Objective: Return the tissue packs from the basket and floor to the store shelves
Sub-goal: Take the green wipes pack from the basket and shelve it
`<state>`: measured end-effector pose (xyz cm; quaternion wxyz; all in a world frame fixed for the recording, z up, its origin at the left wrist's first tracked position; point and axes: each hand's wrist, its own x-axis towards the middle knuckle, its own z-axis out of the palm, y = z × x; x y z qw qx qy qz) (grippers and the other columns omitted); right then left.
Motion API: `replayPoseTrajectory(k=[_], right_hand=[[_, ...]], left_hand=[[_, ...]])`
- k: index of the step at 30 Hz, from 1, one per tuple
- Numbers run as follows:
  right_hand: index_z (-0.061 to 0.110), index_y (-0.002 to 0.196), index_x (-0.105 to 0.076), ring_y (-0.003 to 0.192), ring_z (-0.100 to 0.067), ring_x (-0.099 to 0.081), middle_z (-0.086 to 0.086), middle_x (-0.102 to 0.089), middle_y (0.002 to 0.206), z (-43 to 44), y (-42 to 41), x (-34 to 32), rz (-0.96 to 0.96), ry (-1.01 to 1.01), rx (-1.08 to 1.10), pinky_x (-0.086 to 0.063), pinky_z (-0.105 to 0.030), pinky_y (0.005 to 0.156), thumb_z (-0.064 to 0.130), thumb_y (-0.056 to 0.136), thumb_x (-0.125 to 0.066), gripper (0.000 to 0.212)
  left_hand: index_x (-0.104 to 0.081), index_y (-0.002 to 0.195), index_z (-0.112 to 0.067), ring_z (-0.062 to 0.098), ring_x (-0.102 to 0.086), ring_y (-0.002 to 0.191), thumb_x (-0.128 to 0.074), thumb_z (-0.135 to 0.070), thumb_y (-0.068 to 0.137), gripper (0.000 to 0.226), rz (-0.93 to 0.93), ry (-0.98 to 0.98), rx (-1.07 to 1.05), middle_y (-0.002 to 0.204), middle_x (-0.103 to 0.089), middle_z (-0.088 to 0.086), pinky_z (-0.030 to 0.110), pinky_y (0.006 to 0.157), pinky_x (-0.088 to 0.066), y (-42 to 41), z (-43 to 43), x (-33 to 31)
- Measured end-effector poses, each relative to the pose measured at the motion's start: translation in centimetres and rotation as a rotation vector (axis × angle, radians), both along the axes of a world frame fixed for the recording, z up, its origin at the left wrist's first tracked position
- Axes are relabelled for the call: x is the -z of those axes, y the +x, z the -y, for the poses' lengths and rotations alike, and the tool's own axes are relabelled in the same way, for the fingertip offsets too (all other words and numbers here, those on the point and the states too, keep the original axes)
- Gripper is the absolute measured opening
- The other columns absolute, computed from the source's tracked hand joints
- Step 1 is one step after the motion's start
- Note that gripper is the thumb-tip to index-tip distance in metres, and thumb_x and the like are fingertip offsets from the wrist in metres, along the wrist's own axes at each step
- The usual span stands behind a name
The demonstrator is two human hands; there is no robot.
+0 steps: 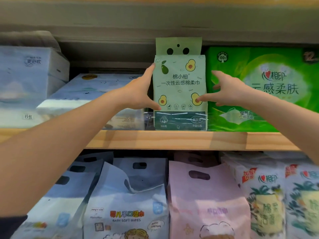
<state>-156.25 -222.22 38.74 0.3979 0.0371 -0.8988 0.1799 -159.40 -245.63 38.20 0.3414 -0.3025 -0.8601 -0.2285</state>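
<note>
A pale green tissue pack with avocado drawings (179, 83) stands upright on the wooden shelf (172, 139), between blue packs and a large green pack. My left hand (139, 94) grips its left edge, fingers behind and thumb on the front. My right hand (226, 90) is at its right edge with fingers spread, the thumb tip touching the lower right front. The basket and the floor are out of view.
A bright green multipack (262, 90) stands right of the pack. Blue-white packs (89, 95) lie to its left, with a taller one (25, 80) at far left. The lower shelf holds blue wipes bags (127, 200), a pink bag (207, 200) and printed packs (276, 200).
</note>
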Motion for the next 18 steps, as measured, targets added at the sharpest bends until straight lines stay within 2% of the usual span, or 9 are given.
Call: replayPoseTrajectory(k=[2, 5, 7, 10, 14, 18], right_hand=[[0.02, 0.148, -0.011, 0.128, -0.034, -0.043, -0.014, -0.035, 0.149, 0.2, 1.1, 0.3, -0.004, -0.004, 0.004, -0.039, -0.047, 0.104, 0.046, 0.073, -0.071, 0.1], [0.019, 0.148, -0.013, 0.135, -0.032, -0.034, -0.013, -0.035, 0.148, 0.8, 3.3, 1.1, -0.015, -0.007, -0.006, -0.032, -0.044, 0.106, 0.044, 0.077, -0.068, 0.093], [0.019, 0.148, -0.013, 0.132, -0.032, -0.038, -0.013, -0.034, 0.149, 1.2, 5.1, 1.7, -0.011, -0.004, -0.009, -0.036, -0.041, 0.102, 0.042, 0.079, -0.066, 0.09], [0.019, 0.148, -0.014, 0.12, -0.032, -0.048, -0.014, -0.033, 0.149, 1.8, 7.6, 2.9, -0.01, 0.007, -0.019, -0.039, -0.033, 0.087, 0.039, 0.082, -0.063, 0.084], [0.016, 0.146, -0.02, 0.129, -0.03, -0.042, -0.013, -0.039, 0.146, 3.0, 11.2, 5.6, 0.006, 0.0, -0.105, -0.036, -0.035, 0.099, 0.034, 0.083, -0.064, 0.079], [0.017, 0.142, -0.03, 0.127, -0.031, -0.043, -0.013, -0.042, 0.143, 4.5, 14.8, 10.1, 0.086, 0.008, -0.173, -0.037, -0.037, 0.098, 0.036, 0.082, -0.063, 0.071]], left_hand=[[0.005, 0.148, -0.026, 0.022, -0.031, 0.137, -0.076, -0.018, 0.074, 0.11, 0.001, 0.009, 0.004, 0.154, -0.026, 0.001, 0.029, 0.104, -0.029, 0.9, 0.4, 0.3], [-0.001, 0.148, -0.025, 0.026, -0.03, 0.138, -0.073, -0.032, 0.076, 0.103, 0.013, -0.002, -0.04, 0.155, -0.021, 0.009, 0.043, 0.11, -0.032, 2.2, 1.4, 1.1], [-0.006, 0.149, -0.021, 0.028, -0.028, 0.139, -0.069, -0.036, 0.079, 0.095, -0.017, -0.075, -0.108, 0.154, -0.021, 0.011, 0.042, 0.11, -0.031, 3.5, 2.3, 1.9], [-0.014, 0.148, -0.015, 0.026, -0.023, 0.14, -0.061, -0.032, 0.086, 0.08, -0.077, -0.207, -0.172, 0.154, -0.023, 0.011, 0.036, 0.11, -0.024, 6.1, 3.8, 3.3], [-0.024, 0.145, -0.015, 0.022, -0.023, 0.141, -0.056, -0.03, 0.089, 0.066, -0.07, -0.211, -0.222, 0.153, -0.027, 0.008, 0.033, 0.111, -0.02, 10.6, 6.3, 6.2], [-0.026, 0.145, -0.016, 0.024, -0.026, 0.14, -0.055, -0.033, 0.09, 0.065, 0.024, -0.194, -0.306, 0.152, -0.029, 0.008, 0.036, 0.111, -0.023, 16.2, 9.3, 10.7]])
